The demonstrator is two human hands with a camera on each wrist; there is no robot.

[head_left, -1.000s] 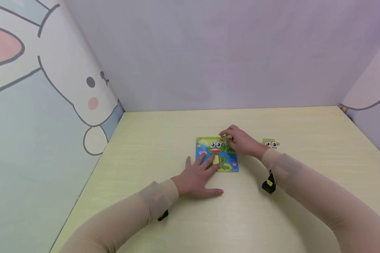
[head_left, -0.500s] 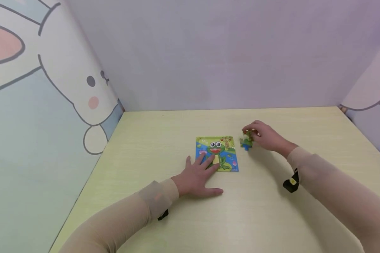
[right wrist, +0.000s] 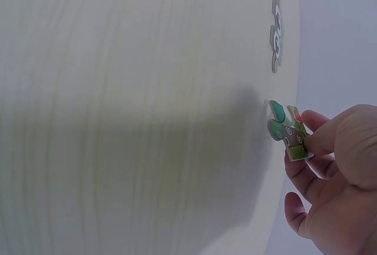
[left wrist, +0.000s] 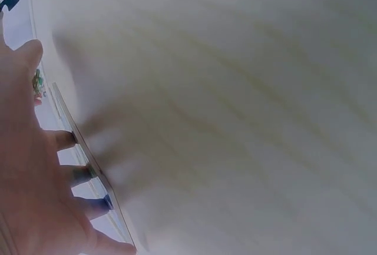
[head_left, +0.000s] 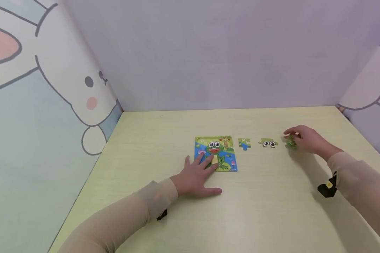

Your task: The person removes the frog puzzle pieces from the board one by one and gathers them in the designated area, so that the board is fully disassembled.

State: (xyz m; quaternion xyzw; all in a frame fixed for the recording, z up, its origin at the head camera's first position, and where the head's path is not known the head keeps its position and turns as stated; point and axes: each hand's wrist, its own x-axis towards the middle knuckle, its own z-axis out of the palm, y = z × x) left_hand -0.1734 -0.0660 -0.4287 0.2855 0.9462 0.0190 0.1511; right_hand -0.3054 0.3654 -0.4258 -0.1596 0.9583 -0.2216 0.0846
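A square frog picture puzzle board [head_left: 224, 149] lies mid-table. My left hand [head_left: 196, 177] rests with spread, straight fingers on its lower left part; in the left wrist view the fingertips touch the board's thin edge [left wrist: 94, 166]. Out to the right, my right hand [head_left: 308, 138] pinches a jigsaw piece [right wrist: 288, 131] between thumb and fingers. That piece is green with a brown spiral-marked part and a red spot, and it is tilted just above the table or touching it; I cannot tell which.
Two loose jigsaw pieces lie between board and right hand: a blue-green one [head_left: 244, 143] near the board and one with frog eyes [head_left: 268, 143]. The pale wooden table [head_left: 256, 211] meets a plain back wall [head_left: 225, 56] and a rabbit-printed left wall [head_left: 66, 70].
My right hand has moved right from the board's top right corner, past the two loose pieces, carrying the jigsaw piece. My left hand has stayed on the board.
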